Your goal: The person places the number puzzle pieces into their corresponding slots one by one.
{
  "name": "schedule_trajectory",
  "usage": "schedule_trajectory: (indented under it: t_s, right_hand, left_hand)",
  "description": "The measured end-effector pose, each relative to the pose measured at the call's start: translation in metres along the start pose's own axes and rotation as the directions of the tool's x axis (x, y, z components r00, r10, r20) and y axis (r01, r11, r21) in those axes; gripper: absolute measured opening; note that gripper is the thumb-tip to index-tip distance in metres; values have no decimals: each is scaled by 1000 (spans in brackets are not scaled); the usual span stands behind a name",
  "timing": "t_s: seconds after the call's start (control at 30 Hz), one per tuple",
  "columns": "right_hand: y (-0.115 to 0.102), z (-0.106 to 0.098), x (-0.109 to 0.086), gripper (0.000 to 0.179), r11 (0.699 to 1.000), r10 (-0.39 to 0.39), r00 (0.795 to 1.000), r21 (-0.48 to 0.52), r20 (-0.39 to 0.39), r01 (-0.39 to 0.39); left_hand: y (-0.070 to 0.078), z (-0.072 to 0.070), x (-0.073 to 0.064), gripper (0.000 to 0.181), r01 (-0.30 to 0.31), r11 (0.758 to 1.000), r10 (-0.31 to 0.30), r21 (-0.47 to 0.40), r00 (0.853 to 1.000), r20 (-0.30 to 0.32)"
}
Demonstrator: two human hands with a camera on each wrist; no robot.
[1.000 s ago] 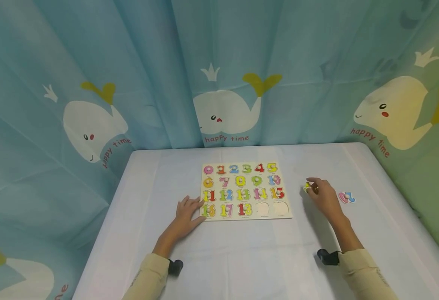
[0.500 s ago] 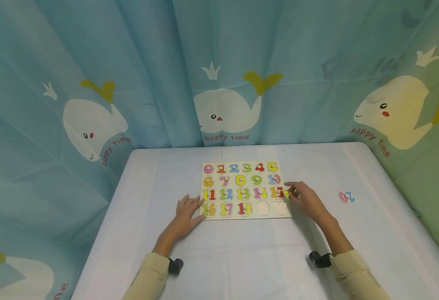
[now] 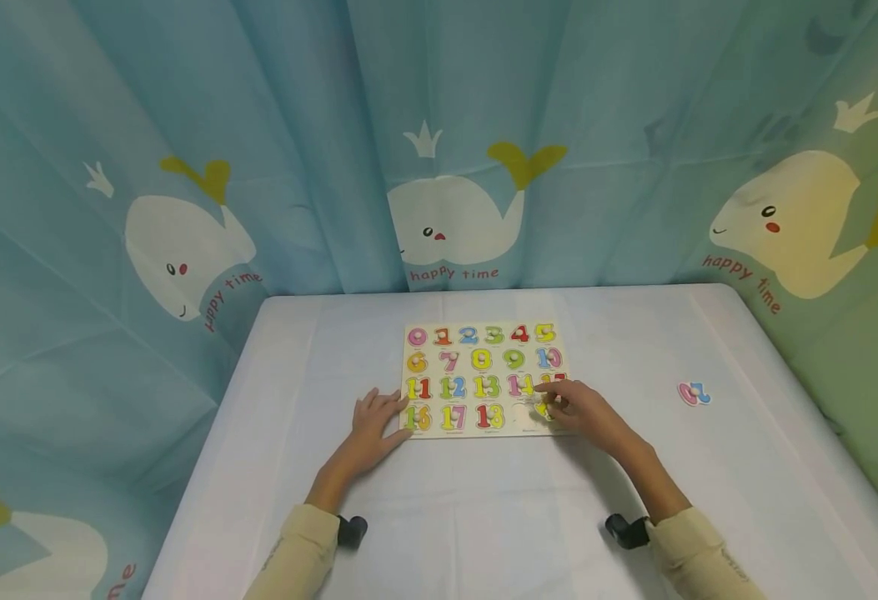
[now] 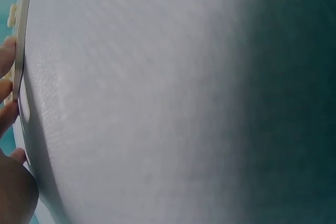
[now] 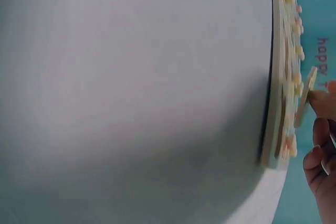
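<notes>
A pale number puzzle board (image 3: 514, 421) lies at the middle of the table, several rows of coloured number pieces set in it. My left hand (image 3: 369, 425) rests on its left edge, fingers spread over the rim; the left wrist view shows these fingers (image 4: 6, 114) against the board's side. Between thumb and fingers, my right hand (image 3: 587, 414) pinches a number piece (image 3: 542, 408) with yellow on it, above the last recesses of the bottom row. Seen in the right wrist view, the piece (image 5: 306, 98) is tilted and held just off the board. Its number is mostly hidden by the fingers.
A pink and blue number piece (image 3: 694, 394) lies on the white table (image 3: 454, 517) to the right of the board. A blue curtain (image 3: 318, 167) with whale prints hangs behind and beside the table. Both wrists carry small black cameras.
My right hand has moved left with the yellow piece, from the table right of the board to above the bottom row's right end. The left hand has stayed on the board's edge.
</notes>
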State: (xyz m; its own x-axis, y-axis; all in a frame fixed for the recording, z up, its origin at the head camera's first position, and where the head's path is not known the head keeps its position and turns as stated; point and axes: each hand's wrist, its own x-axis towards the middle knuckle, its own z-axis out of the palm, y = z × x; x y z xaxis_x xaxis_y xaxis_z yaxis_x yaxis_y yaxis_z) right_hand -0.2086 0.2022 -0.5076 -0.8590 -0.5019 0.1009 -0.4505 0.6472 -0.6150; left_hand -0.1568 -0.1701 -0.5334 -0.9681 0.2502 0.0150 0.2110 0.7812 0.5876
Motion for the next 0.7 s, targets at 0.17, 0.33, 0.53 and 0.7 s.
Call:
schedule_trajectory:
  t_s: [0.17, 0.33, 0.53, 0.7]
  right_hand:
    - [-5, 11, 0, 37, 1000, 29, 998, 4, 63, -30]
    - [-8, 19, 1, 40, 998, 56, 995, 15, 82, -57]
    - [-12, 25, 8, 39, 999, 45, 996, 10, 79, -46]
    - [-14, 27, 12, 42, 999, 44, 995, 5, 94, -45]
  left_hand:
    - [0, 0, 0, 55, 4, 1000, -4, -8, 1000, 0]
    - [0, 0, 0, 55, -2, 1000, 2, 2, 1000, -5]
    - [0, 0, 1, 55, 5, 1000, -5, 4, 1000, -2]
    - [-1, 1, 1, 55, 1, 1000, -1, -1, 1000, -4]
